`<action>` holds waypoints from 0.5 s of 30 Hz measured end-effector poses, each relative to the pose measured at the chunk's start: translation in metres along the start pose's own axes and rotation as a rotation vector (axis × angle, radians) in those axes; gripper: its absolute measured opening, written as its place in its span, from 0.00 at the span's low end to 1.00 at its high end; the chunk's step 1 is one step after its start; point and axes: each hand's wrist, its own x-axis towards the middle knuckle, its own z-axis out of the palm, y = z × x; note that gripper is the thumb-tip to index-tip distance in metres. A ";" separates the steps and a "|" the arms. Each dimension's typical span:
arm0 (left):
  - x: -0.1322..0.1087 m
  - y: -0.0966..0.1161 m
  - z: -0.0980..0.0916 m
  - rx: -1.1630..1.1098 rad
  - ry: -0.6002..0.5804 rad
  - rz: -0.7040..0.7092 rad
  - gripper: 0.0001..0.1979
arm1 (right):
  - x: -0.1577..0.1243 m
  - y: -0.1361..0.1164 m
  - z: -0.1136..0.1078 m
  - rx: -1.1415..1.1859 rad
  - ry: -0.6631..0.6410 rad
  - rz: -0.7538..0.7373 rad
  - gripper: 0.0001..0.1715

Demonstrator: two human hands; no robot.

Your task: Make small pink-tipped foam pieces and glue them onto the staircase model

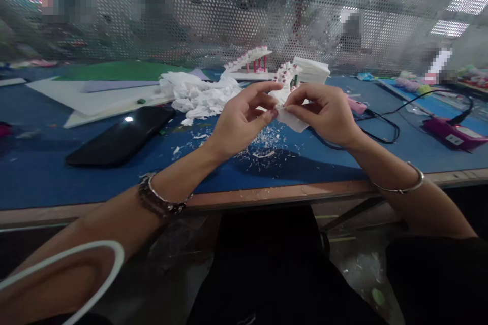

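Both my hands are raised over the blue table top, pinching one small white foam piece between them. My left hand grips its left end with thumb and fingertips closed. My right hand holds the right end, fingers pressed together. White shavings lie scattered on the blue surface right under the hands. Behind the hands stands a white foam model with pink posts.
A black phone lies left of the hands. A heap of white scraps and flat white, purple and green sheets sit further left. A pink tool with a black cable and a pink power strip are right. Perforated metal screen behind.
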 end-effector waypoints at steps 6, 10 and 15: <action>0.000 0.002 -0.001 0.058 -0.010 0.040 0.19 | 0.000 0.001 0.004 0.169 0.000 0.100 0.09; 0.001 0.000 -0.001 -0.007 -0.001 0.033 0.11 | 0.001 0.002 0.005 0.251 -0.030 0.126 0.09; 0.001 -0.003 0.000 -0.005 0.078 0.061 0.06 | 0.000 0.003 0.009 0.312 -0.031 0.126 0.09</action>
